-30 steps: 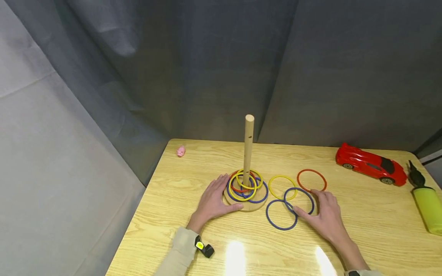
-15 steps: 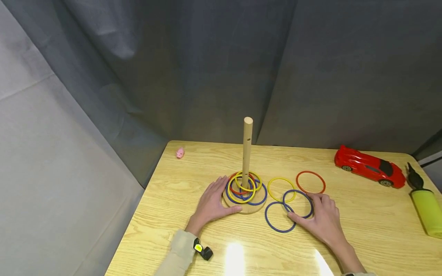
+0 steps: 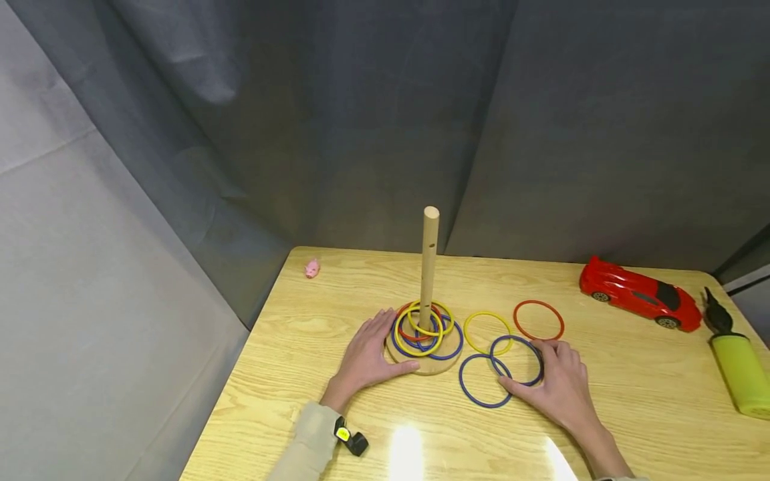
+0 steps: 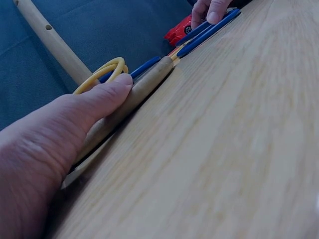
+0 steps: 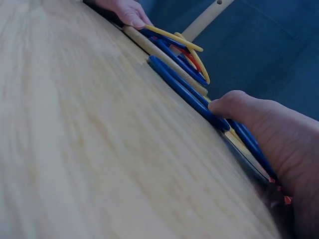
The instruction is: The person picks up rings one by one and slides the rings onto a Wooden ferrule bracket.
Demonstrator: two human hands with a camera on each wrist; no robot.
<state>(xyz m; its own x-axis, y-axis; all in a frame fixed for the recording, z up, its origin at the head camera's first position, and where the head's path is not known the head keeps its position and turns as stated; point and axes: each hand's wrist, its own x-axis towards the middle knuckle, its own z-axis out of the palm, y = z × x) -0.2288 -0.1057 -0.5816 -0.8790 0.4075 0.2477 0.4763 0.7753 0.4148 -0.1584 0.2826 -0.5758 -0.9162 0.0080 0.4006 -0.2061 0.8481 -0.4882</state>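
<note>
Seemingly partway: in the head view, several rings (image 3: 442,329) circle the peg (image 3: 428,267), others lie loose on the bench (image 3: 650,387). Left wrist: the left hand (image 4: 65,119) rests spread against the base (image 4: 145,86). Right wrist: the right hand (image 5: 284,132) holds one loose blue ring (image 3: 511,337), thumb on its edge.

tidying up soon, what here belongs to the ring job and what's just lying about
Seems in use:
wooden peg stand, left hand on its base
rings lying on it
loose yellow ring
loose red ring
two blue rings, right hand at them

Seemingly unused:
pink pig figure
red toy car
green cylinder with black nozzle
</note>
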